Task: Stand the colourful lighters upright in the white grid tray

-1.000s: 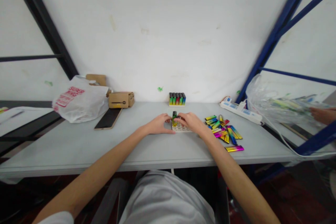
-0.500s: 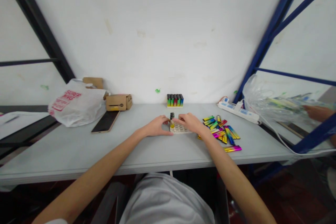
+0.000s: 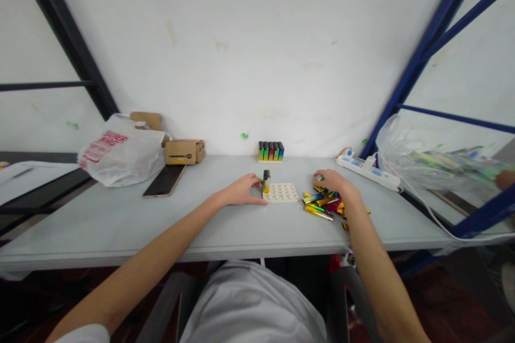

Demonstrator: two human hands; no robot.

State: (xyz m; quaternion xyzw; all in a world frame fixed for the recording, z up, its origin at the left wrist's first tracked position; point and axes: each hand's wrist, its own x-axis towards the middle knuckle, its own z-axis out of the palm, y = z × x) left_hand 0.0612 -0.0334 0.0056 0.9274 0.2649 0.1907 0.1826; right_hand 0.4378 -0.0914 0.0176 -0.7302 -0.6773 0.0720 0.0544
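Note:
A white tray (image 3: 281,193) with rows of round holes lies on the table. At its left end stand a few black-topped lighters (image 3: 266,182), yellowish low down. My left hand (image 3: 243,191) holds the tray's left edge, thumb at the near corner and fingers beside the lighters. My right hand (image 3: 336,182) is over a pile of shiny multicoloured lighter casings (image 3: 317,211). Its fingers are curled at the far side of the pile, and what is between them is too small to make out.
Against the wall stands a block of coloured black-topped lighters (image 3: 271,151). On the left are a phone (image 3: 164,181), a cardboard box (image 3: 184,153) and a white plastic bag (image 3: 124,150). A power strip (image 3: 368,171) lies at right, beside a blue frame (image 3: 422,53); another person's hand (image 3: 505,178) shows beyond.
My right hand has moved right from the tray to the pile, shifting some casings. The left hand stays at the tray's edge. The whole view has shifted slightly.

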